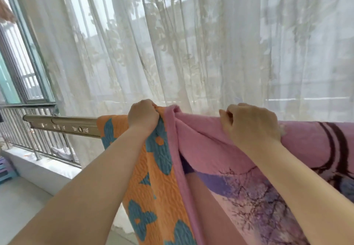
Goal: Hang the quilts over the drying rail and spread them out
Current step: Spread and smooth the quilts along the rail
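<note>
A gold-coloured drying rail (63, 125) runs across the view at chest height, with its bare end at the left. An orange quilt with teal flowers (153, 177) hangs over it. Beside it on the right a pink quilt with a purple blossom print (239, 177) is draped over the rail, its left edge bunched in folds. My left hand (142, 116) is closed on the top where the orange quilt meets the pink edge. My right hand (251, 124) pinches the pink quilt's top fold further right.
A sheer white patterned curtain (191, 43) hangs just behind the rail. At the left are a window frame (28, 53), a metal balcony railing (28, 139) and a low white ledge (38, 166). Pale floor lies at lower left.
</note>
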`<state>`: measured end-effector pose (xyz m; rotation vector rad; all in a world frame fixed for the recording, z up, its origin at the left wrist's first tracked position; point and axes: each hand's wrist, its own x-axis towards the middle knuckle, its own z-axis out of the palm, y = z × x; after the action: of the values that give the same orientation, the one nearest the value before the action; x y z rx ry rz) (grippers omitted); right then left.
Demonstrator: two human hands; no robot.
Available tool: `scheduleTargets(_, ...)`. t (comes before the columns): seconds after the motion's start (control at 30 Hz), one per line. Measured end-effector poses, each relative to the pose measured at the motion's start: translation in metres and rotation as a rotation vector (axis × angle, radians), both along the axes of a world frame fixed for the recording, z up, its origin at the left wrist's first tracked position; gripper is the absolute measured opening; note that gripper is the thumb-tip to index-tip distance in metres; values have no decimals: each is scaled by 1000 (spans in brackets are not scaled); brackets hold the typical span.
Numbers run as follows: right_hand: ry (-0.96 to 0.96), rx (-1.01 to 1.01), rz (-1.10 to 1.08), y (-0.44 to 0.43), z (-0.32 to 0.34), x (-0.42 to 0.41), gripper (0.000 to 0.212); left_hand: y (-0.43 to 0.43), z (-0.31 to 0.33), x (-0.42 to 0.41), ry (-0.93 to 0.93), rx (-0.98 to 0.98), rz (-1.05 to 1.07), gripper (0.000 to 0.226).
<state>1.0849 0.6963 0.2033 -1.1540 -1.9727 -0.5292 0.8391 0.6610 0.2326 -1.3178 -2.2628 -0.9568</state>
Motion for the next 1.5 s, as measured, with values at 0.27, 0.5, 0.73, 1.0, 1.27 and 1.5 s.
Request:
scheduleTargets(0.27,-22,-15,-149,-22,3,-41,46,-10,4,-44,-20,-218,-206,28)
scheduleTargets(0.5,-139,-15,-55,-41,-14,-131,39,-34,-4,-75,-22,-138,-264,30)
scheduleTargets(0.73,-136,-51,-27,-53,-9,-179,32,-59,-17,-88,-158,-25,-302,44)
scheduleTargets(1.0,-124,-23,-104,-52,-17,-184,45,-75,-26,-95,54,-79,-243,43)
scheduleTargets(1.27,-102,-78,-154,-65,-8,-142,48,-83,-4,-185,-121,77,-68,33)
scheduleTargets(1.5,-119,-88,-209,-73,0,-156,39,-88,-16,-194,-45,-146,-215,35)
